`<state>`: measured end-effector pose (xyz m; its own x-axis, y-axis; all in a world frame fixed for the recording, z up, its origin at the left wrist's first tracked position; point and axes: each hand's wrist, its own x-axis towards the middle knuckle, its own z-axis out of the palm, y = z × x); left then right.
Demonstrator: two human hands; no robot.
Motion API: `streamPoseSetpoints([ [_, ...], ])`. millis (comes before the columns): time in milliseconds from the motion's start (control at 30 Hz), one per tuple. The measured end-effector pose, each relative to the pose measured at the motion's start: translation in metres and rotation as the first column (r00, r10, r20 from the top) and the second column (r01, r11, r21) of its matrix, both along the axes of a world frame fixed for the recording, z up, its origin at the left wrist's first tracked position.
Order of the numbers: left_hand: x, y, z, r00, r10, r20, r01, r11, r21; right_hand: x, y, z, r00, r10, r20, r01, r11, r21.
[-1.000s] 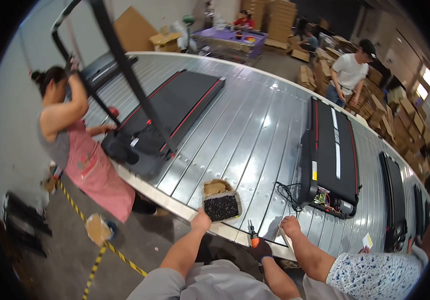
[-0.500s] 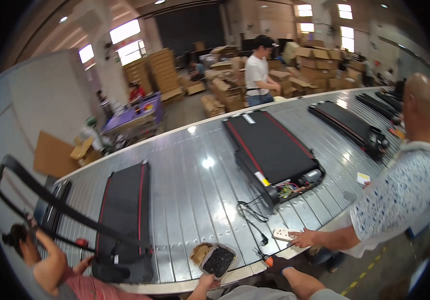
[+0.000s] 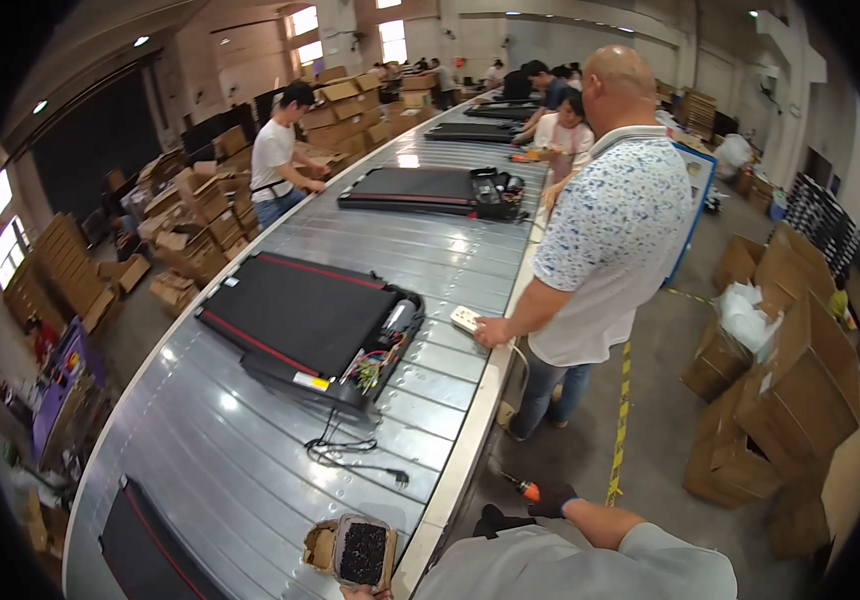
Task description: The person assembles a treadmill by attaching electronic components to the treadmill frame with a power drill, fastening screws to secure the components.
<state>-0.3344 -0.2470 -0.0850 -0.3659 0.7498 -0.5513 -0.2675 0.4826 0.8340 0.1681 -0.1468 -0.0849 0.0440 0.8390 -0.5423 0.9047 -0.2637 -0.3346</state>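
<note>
Currently right gloved hand [image 3: 553, 497] grasps an orange-tipped screwdriver [image 3: 522, 487]; left hand [image 3: 362, 592] barely visible under small cardboard screw box [image 3: 361, 550], grip unclear

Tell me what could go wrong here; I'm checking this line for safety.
1. The box of black screws sits near the conveyor's edge, by the left hand; a nudge might spill it.
2. The loose power cord behind the treadmill could snag.
</note>
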Motion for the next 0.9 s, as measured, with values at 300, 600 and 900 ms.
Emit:
streamPoseSetpoints([
  [300,0.082,0.195,0.080,0.967,-0.254,-0.005,0.250,0.950,0.189,0.078,0.010,0.027,0.949,-0.317,0.001,0.317,0.948,-0.005],
  [600,0.150,0.504,0.068,0.989,-0.123,0.081,0.117,0.991,0.071,0.127,0.157,0.002,0.955,-0.275,-0.107,0.279,0.960,0.020],
  [900,0.201,0.578,0.062,0.898,0.440,0.018,-0.376,0.744,0.553,0.141,0.349,-0.015,0.993,0.012,-0.116,0.005,0.990,0.143],
])
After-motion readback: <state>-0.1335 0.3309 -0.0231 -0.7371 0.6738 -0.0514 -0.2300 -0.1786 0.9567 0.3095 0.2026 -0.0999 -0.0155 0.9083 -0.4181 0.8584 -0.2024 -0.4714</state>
